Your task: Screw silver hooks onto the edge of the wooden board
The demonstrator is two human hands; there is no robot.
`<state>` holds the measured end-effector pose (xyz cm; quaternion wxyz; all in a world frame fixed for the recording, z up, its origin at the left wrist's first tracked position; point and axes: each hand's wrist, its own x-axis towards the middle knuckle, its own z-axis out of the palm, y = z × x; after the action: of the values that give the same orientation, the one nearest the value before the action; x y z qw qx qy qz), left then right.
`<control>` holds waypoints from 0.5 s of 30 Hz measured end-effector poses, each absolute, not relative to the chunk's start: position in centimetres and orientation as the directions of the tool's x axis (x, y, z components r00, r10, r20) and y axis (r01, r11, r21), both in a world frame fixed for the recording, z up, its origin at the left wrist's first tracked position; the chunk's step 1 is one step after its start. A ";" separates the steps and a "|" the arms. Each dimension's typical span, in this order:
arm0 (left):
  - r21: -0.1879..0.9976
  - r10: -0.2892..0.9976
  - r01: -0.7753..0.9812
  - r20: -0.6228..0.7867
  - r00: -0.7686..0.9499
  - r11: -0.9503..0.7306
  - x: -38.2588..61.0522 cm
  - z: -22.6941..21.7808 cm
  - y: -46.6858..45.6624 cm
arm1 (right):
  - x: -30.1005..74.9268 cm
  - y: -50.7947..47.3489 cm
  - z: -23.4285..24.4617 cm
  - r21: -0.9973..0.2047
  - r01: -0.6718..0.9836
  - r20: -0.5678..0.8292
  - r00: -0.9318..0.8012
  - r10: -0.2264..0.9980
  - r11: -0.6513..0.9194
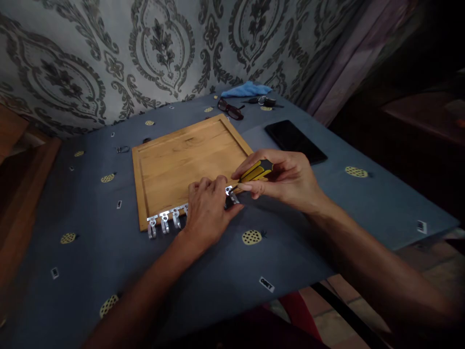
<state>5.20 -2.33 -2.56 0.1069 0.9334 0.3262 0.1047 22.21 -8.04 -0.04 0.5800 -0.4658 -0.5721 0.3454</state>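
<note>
A square wooden board [181, 160] with a raised rim lies on the blue patterned cloth [90, 242]. A metal hook rail [165, 222] with several hooks runs along the board's near edge. My left hand [207, 211] rests on the rail, fingers curled down over it. My right hand [283, 179] grips a yellow and black screwdriver [257, 170]. Its tip points at the rail's right end [230, 191], beside my left fingers.
A black phone [295, 140] lies right of the board. Behind the board lie dark glasses [230, 109], a blue cloth [245, 90] and keys [263, 101]. Patterned wallpaper backs the table; the table edge drops off at the right and front.
</note>
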 end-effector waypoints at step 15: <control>0.284 0.639 0.595 0.086 0.765 -0.751 5.2 -2.4 -2.2 | 21.2 -7.8 -0.3 -0.889 0.194 0.457 0.347 0.819 0.414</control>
<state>5.21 -2.23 -2.41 0.1208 0.9315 0.3312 0.0894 21.24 -7.76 -0.31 0.6606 -0.4867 -0.5203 0.2366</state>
